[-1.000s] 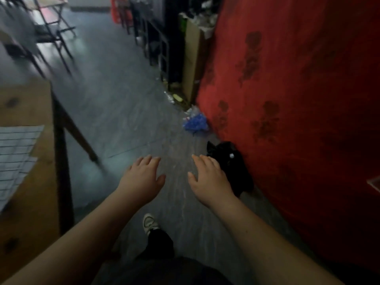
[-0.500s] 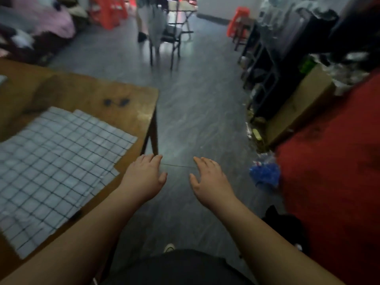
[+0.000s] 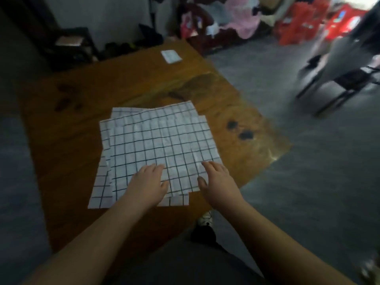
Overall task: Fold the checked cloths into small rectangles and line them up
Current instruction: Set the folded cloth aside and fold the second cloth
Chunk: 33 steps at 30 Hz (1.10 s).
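A loose pile of white cloths with a black check (image 3: 156, 145) lies spread flat on a brown wooden table (image 3: 67, 145), their edges offset from one another. My left hand (image 3: 149, 183) is over the near edge of the top cloth, palm down, fingers straight. My right hand (image 3: 217, 179) is over the near right corner of the pile, fingers straight, thumb apart. Neither hand holds anything. A small folded white cloth (image 3: 171, 56) lies alone at the table's far edge.
Dark stains (image 3: 239, 130) mark the tabletop to the right of the pile. A chair with dark legs (image 3: 339, 79) stands on the grey floor at right. Clothes and red items (image 3: 298, 27) crowd the back wall. My shoe (image 3: 205, 218) shows below the table edge.
The view has swung left from the floor and red wall onto the table. Both hands, earlier held out above the floor, are now over the near edge of the checked cloths.
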Motion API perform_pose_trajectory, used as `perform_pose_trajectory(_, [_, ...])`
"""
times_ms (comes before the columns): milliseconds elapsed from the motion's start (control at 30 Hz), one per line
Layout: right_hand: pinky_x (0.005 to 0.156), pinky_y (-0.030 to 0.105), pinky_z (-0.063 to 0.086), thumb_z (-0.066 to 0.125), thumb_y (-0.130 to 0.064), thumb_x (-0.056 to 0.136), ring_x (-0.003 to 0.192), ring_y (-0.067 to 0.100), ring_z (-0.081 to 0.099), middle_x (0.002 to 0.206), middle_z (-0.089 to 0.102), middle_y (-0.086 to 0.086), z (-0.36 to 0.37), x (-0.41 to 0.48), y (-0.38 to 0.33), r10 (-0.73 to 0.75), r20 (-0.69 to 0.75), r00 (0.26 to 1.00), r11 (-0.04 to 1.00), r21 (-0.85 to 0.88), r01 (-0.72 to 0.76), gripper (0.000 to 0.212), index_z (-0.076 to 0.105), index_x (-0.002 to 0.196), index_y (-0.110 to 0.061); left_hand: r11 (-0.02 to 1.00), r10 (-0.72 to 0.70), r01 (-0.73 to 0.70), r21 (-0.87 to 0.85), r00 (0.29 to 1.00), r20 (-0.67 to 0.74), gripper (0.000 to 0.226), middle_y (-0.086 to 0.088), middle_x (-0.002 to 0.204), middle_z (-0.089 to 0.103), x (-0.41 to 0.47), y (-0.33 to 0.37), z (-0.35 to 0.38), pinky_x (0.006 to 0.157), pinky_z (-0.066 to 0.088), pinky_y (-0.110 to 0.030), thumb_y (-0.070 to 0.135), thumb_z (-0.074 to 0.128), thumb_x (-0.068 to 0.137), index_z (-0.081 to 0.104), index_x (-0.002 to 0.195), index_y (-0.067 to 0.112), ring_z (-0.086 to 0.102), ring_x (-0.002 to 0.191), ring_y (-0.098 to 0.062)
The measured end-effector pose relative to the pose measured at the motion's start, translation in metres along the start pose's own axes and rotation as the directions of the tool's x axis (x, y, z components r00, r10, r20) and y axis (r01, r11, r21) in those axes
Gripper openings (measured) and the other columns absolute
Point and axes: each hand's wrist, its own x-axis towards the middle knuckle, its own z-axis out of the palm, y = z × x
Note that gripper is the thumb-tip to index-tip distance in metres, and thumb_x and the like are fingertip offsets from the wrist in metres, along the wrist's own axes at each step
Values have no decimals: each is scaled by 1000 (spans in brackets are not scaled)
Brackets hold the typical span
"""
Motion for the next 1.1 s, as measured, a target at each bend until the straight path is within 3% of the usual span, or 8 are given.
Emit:
perform_pose_trajectory(200, [122, 45, 28, 43, -40, 105, 151, 25, 24, 163, 32, 3, -7, 111, 22, -206, 246, 947, 971, -69, 229, 60, 28, 159, -20, 957, -262, 268, -110, 963, 61, 59, -2, 163, 32, 31, 22, 16, 121, 27, -40, 38, 44, 104, 26, 158, 20, 28, 149, -21])
perform_pose_trajectory(467, [118, 49, 30, 46, -26, 101, 151, 27, 21, 162, 29, 5, 2, 208, 66, -348, 419, 839, 871, -187, 455, 53, 34, 152, -18, 874, -436, 476, -100, 858, 272, 59, 0, 162, 27, 54, 57, 57, 115, 33, -48, 37, 45, 102, 28, 157, 28, 27, 146, -24])
perform_pose_trajectory(600, [120, 48, 27, 42, -31, 101, 151, 23, 21, 161, 28, -1, 5, 213, 85, -412, 425, 806, 805, -245, 541, 54, 32, 154, -22, 859, -468, 497, -119, 859, 208, 58, 0, 163, 25, 59, 61, 63, 118, 27, -45, 35, 45, 101, 29, 156, 30, 21, 149, -25])
perform_pose_trajectory(867, [112, 47, 34, 42, -36, 102, 139, 27, 36, 154, 36, 0, 5, 194, 112, -388, 413, 824, 794, -305, 526, 52, 35, 152, -23, 854, -502, 516, -61, 850, 158, 60, -7, 169, 9, 87, 23, 48, 121, 18, -52, 30, 44, 103, 24, 159, 34, 0, 154, -30])
perform_pose_trajectory(967, [109, 43, 37, 42, -37, 101, 131, 25, 43, 145, 44, 0, 4, 180, 119, -429, 438, 790, 770, -280, 573, 52, 35, 151, -24, 840, -520, 537, -77, 838, 166, 64, -5, 170, -1, 106, 16, 42, 122, 14, -51, 30, 44, 103, 17, 161, 35, -9, 155, -30])
perform_pose_trajectory(1100, [112, 41, 37, 42, -35, 101, 131, 22, 43, 143, 47, -2, 9, 160, 123, -491, 513, 704, 733, -193, 652, 54, 31, 153, -28, 851, -515, 523, -58, 850, 106, 66, -6, 170, 4, 121, 16, 43, 122, 15, -53, 31, 46, 101, 17, 160, 34, -5, 155, -32])
